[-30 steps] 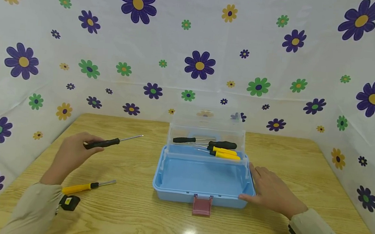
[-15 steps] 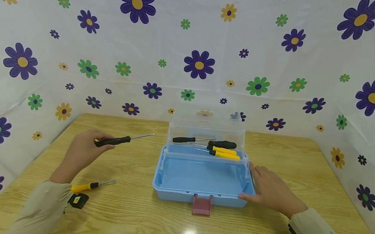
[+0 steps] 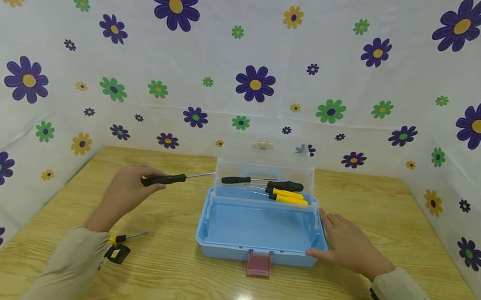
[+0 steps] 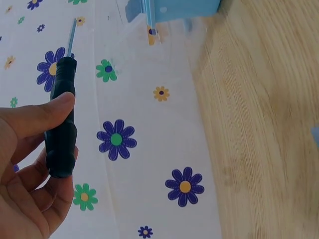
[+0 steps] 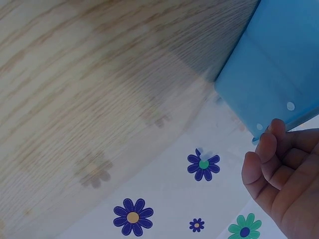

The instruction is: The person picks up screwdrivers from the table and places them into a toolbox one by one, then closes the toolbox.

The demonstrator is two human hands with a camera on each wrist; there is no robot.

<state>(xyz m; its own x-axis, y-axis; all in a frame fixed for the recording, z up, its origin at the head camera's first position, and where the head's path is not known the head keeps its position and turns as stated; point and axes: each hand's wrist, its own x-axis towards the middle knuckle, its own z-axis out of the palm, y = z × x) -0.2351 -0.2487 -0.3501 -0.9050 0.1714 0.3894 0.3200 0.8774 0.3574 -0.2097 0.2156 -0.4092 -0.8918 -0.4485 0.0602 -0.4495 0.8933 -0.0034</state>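
Left hand (image 3: 129, 190) grips black screwdriver (image 3: 163, 179) | right hand (image 3: 345, 245) flat against toolbox (image 3: 260, 227) | wooden table (image 3: 162, 275), flowered backdrop (image 3: 247, 66)

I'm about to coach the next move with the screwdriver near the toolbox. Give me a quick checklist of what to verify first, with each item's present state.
1. Left hand grips the black-handled screwdriver firmly: ok.
2. Right hand steadies the blue plastic toolbox: ok.
3. Clear lid is up: ok.
4. Clear upper tray has room beside the screwdrivers in it: ok.
5. Shaft tip clears the tray wall: cannot tell.
6. Yellow-handled screwdriver on the wooden table lies out of the path: ok.
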